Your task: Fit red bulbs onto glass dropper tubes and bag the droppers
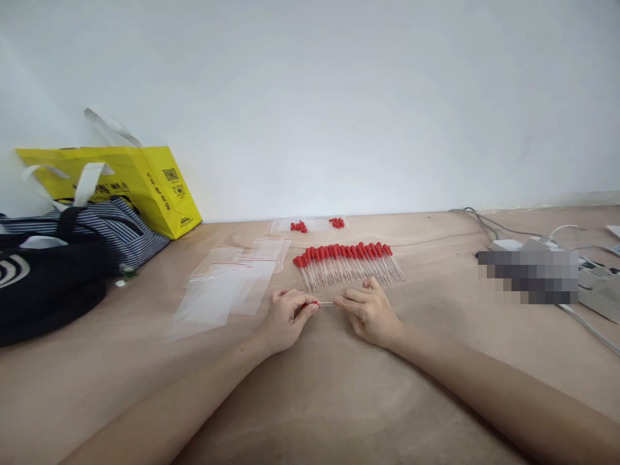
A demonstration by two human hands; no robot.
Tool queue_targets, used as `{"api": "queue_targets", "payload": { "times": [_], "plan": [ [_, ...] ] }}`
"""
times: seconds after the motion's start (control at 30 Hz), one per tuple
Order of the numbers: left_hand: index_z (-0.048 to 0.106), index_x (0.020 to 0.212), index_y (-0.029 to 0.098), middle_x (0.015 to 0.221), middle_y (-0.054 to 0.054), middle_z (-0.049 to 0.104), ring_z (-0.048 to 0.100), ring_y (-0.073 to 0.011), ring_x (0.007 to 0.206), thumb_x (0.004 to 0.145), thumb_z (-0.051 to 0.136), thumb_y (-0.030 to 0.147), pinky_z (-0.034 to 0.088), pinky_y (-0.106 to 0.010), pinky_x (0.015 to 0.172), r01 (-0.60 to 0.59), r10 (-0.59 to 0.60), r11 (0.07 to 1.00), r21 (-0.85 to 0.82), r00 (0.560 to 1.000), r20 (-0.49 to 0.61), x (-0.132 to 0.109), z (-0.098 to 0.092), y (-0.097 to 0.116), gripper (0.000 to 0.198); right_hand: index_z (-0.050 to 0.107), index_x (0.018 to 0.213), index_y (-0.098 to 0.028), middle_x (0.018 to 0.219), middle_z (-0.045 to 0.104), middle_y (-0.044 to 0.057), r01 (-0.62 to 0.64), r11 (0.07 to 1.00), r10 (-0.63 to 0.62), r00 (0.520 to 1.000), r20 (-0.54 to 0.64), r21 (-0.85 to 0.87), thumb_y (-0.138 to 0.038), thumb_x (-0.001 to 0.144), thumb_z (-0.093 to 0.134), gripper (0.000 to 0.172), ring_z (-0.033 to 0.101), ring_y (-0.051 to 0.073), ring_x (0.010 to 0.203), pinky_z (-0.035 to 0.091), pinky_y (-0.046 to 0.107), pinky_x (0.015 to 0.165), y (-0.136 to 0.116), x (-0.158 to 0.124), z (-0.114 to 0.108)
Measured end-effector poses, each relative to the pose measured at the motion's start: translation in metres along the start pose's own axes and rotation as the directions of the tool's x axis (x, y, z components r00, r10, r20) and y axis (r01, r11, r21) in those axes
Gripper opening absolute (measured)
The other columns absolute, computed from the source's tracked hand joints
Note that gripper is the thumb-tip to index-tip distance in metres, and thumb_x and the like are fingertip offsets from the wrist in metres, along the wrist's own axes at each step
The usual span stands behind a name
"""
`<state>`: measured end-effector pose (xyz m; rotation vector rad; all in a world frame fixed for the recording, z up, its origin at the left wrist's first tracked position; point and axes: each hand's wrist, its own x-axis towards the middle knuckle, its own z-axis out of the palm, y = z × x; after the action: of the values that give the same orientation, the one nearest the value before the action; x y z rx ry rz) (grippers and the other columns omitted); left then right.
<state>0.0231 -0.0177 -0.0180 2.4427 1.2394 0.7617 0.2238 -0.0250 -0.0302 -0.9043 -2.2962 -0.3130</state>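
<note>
My left hand pinches a red rubber bulb, mostly hidden by the fingers. From it a clear dropper tube runs level to my right hand, whose closed fingers grip its other end. Whether the tube is fully seated in the bulb, I cannot tell. Just beyond both hands lies a slanting row of several droppers, red bulbs pointing away and clear tips toward me. Farther back, loose red bulbs and a second small pile of red bulbs rest on clear plastic with some clear tubes.
Clear zip bags lie flat left of the droppers. At the far left stand a yellow shopping bag, a striped bag and a black bag. Cables and a blurred-out dark object are on the right. A wall closes the back.
</note>
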Motion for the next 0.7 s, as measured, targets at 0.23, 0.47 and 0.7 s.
{"api": "queue_targets", "payload": {
  "times": [0.23, 0.47, 0.7],
  "plan": [
    [0.058, 0.074, 0.022, 0.069, 0.003, 0.063, 0.054, -0.0135, 0.068, 0.080, 0.045, 0.027, 0.020, -0.040, 0.086, -0.089, 0.096, 0.991, 0.103, 0.994, -0.056, -0.001, 0.000, 0.001, 0.016, 0.060, 0.079, -0.019, 0.062, 0.053, 0.000, -0.019, 0.999, 0.015, 0.996, 0.093, 0.043, -0.007, 0.074, 0.039, 0.025, 0.041, 0.011, 0.059, 0.018, 0.030, 0.063, 0.001, 0.002, -0.001],
    [0.055, 0.073, 0.019, 0.067, 0.002, 0.061, 0.053, -0.0141, 0.069, 0.080, 0.042, 0.024, 0.023, -0.038, 0.084, -0.117, 0.129, 0.983, 0.144, 0.989, -0.074, -0.001, -0.001, 0.004, 0.016, 0.060, 0.078, -0.018, 0.064, 0.055, 0.000, -0.085, 0.985, 0.074, 0.994, 0.079, 0.148, -0.012, 0.078, 0.040, 0.021, 0.041, 0.010, 0.057, 0.019, 0.028, 0.062, -0.003, 0.007, 0.006],
    [0.054, 0.071, 0.019, 0.067, 0.002, 0.061, 0.053, -0.0143, 0.069, 0.080, 0.042, 0.024, 0.024, -0.040, 0.084, -0.137, 0.146, 0.980, 0.146, 0.988, -0.055, -0.004, -0.002, 0.003, 0.016, 0.059, 0.077, -0.016, 0.061, 0.053, 0.000, -0.081, 0.974, 0.065, 0.995, 0.082, 0.214, -0.015, 0.081, 0.037, 0.023, 0.044, 0.010, 0.058, 0.020, 0.025, 0.061, -0.010, 0.013, 0.010]
  ]
}}
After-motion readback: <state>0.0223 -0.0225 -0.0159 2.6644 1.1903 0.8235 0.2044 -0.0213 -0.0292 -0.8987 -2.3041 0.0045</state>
